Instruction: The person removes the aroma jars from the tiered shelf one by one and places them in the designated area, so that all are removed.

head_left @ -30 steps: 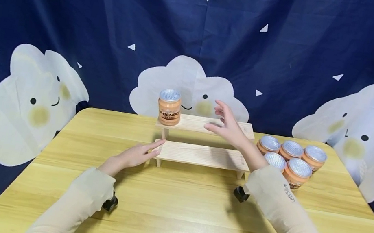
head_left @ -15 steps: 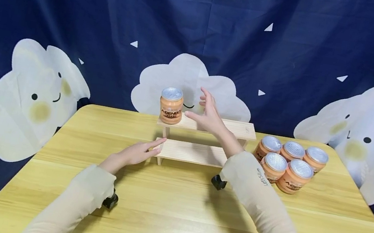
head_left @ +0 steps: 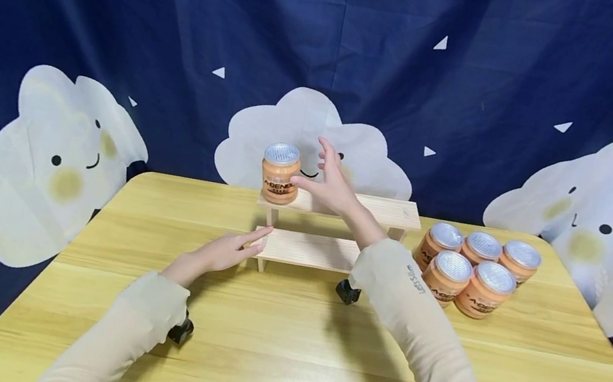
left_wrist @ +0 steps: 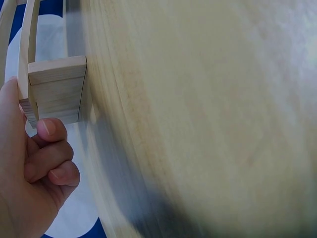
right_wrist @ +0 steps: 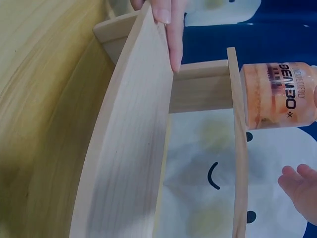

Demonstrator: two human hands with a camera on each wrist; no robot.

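An orange jar (head_left: pixel 279 181) with a silver lid stands upright at the left end of the upper board of a two-tier wooden stand (head_left: pixel 400 213). My right hand (head_left: pixel 334 185) is beside it, thumb overlapping the label's right edge in the head view. Its other fingers are spread apart from the jar, as the right wrist view shows. At the left end of the lower board (head_left: pixel 309 249), my left hand (head_left: pixel 220 252) holds the wood. Index finger and thumb lie on top, while the curled fingers (left_wrist: pixel 49 161) sit below the board end in the left wrist view.
Several more orange jars (head_left: pixel 485 292) with silver lids stand grouped on the light wooden table (head_left: pixel 256 345), right of the stand. A dark blue curtain (head_left: pixel 187 29) with white clouds hangs behind. Black wrist cameras (head_left: pixel 348 291) sit under the sleeves.
My right hand has moved left above the upper board, bringing its thumb up to the jar. The left hand stays at the lower board's end; the jars have not moved.
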